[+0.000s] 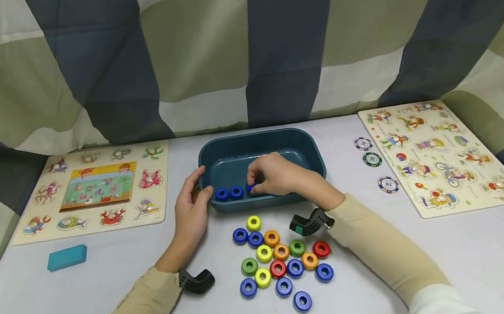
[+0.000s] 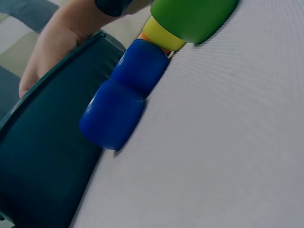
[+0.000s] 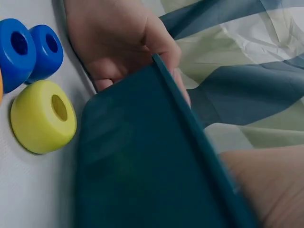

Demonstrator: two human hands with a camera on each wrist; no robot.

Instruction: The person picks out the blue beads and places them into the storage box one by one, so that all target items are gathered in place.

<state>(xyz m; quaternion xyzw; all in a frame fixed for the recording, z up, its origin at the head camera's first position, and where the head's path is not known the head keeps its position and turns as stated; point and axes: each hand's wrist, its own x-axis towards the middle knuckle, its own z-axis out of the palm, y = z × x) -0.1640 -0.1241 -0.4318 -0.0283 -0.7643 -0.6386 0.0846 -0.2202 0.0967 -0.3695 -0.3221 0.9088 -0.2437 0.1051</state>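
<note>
A dark teal plastic tray (image 1: 257, 142) stands near the back of the table. Inside, along its front wall, two blue rings (image 1: 221, 195) sit side by side at the left. My right hand (image 1: 280, 174) reaches into the tray and pinches another blue ring (image 1: 250, 186), mostly hidden by the fingers, just right of that pair. At the tray's left end, my left hand (image 1: 189, 212) grips the rim; the right wrist view shows this hand (image 3: 118, 42) at the tray's corner. The tray's outer wall hides the right fingertips in the left wrist view.
Several loose rings in blue, yellow, orange, green and red, among them a yellow ring (image 1: 253, 223), lie before the tray. Picture puzzle boards (image 1: 160, 164) (image 1: 489, 200) flank it. A teal block (image 1: 67, 257) lies at left, poker chips (image 1: 372, 159) at right.
</note>
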